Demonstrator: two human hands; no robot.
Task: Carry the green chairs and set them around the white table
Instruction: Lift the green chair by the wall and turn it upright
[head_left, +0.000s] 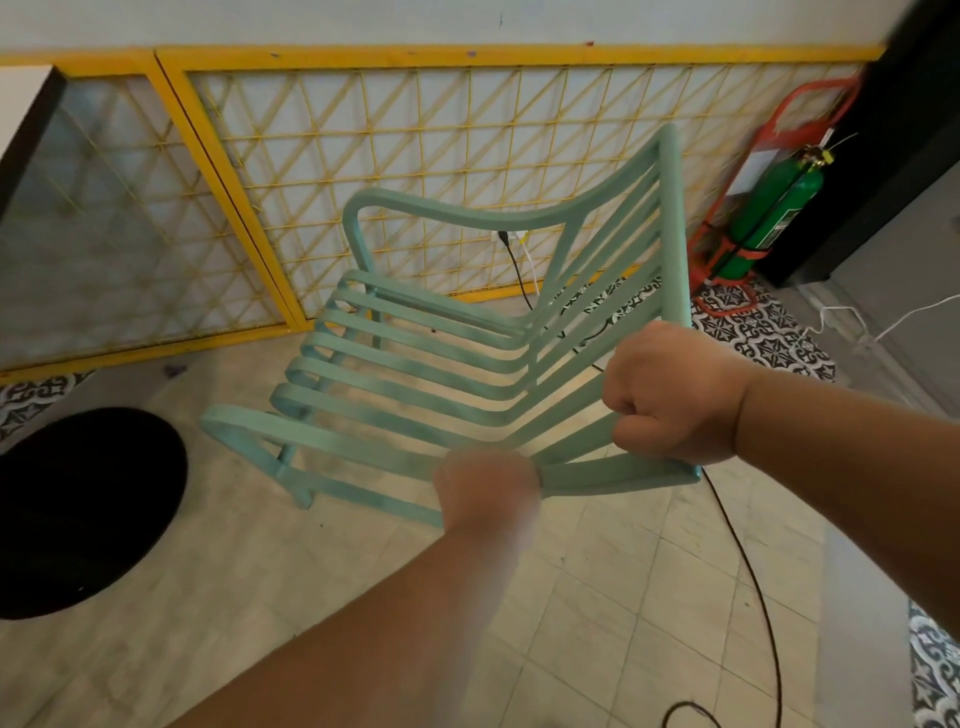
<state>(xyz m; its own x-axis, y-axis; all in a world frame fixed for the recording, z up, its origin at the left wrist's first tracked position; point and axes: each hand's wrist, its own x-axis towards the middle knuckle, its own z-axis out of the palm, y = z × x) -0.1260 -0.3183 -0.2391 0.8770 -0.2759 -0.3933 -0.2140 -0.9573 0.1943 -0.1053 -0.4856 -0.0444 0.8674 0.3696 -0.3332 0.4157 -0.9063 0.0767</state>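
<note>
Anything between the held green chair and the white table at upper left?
Only a black round disc on the floor lies left of the green chair, toward the white table. Left hand and right hand grip the chair directly; a black cable trails right.

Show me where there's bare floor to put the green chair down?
Bare tiles lie below the green chair, between the black round shape on the left and the black cable on the right. Another strip runs along the yellow lattice. The right corner is crowded by the fire extinguisher.
</note>
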